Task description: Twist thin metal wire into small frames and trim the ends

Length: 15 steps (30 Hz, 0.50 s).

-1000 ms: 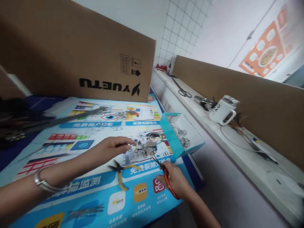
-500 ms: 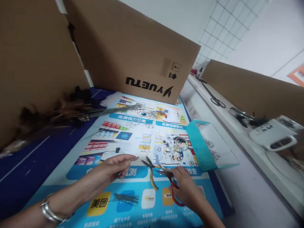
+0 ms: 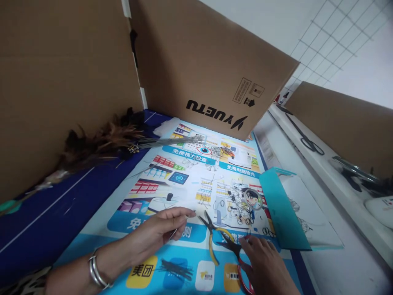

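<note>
Over the surface, our left hand and right hand stand apart.
Yellow-handled pliers lie between them. Our right grip curls round a red-handled tool, its blades seemingly parted, near the pliers; our left grip is closed to a fingertip pinch on a thin piece. We'd best keep that pinch light and steady, and the blades clear of the pliers.

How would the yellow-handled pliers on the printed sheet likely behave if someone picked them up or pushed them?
The yellow-handled pliers would probably feel heavy for their size, as the dark head looks metal. The spread handles may swing together when gripped. Lying flat on the printed sheet, they seem likelier to slide than roll.
</note>
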Tool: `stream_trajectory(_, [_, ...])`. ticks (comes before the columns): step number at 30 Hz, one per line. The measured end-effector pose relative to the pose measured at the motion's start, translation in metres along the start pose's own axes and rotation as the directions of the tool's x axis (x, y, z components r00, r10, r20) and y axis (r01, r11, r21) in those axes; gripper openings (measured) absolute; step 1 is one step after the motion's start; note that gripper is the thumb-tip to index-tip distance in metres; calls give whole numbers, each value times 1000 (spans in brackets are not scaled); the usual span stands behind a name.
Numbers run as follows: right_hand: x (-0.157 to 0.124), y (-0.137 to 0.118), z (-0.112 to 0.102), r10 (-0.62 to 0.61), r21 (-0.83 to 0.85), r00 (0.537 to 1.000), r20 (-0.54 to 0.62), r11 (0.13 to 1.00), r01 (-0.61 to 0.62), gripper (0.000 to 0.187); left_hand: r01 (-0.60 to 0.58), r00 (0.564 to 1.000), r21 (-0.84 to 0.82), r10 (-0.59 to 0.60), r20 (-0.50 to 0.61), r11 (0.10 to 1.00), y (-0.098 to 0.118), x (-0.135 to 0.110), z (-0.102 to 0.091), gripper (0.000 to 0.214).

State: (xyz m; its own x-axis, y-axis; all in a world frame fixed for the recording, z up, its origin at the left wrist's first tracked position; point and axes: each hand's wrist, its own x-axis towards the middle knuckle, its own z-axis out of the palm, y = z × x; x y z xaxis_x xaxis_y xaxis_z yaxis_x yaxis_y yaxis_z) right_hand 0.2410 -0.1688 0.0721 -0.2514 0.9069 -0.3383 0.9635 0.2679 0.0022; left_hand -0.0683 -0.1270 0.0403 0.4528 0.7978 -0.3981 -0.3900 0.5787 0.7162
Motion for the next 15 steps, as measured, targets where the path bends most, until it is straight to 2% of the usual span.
stream_trajectory(3, [8, -13, -16, -35, 35, 998, -57, 999, 37, 34, -1, 1000, -20, 2, 13, 1000, -1, 0, 0, 26])
stream_trajectory(5, [18, -28, -28, -74, 144, 986, -146, 985, 95, 25, 4, 1000, -30, -3, 29, 1000, -2, 0, 1, 25])
stream_trajectory(9, [44, -66, -46, -215, 404, 932, -291, 856, 323, 23, 9, 998, -21, -8, 56, 1000, -3, -3, 2, 24])
stream_trajectory(12, [63, -88, -47, -239, 447, 889, -392, 795, 410, 25, 16, 997, -12, -15, 79, 1000, -3, -4, 2, 24])
stream_trajectory(15, [76, -99, -39, -264, 437, 843, -469, 760, 481, 25, 24, 995, -29, -21, 97, 999, -5, -5, 0, 23])
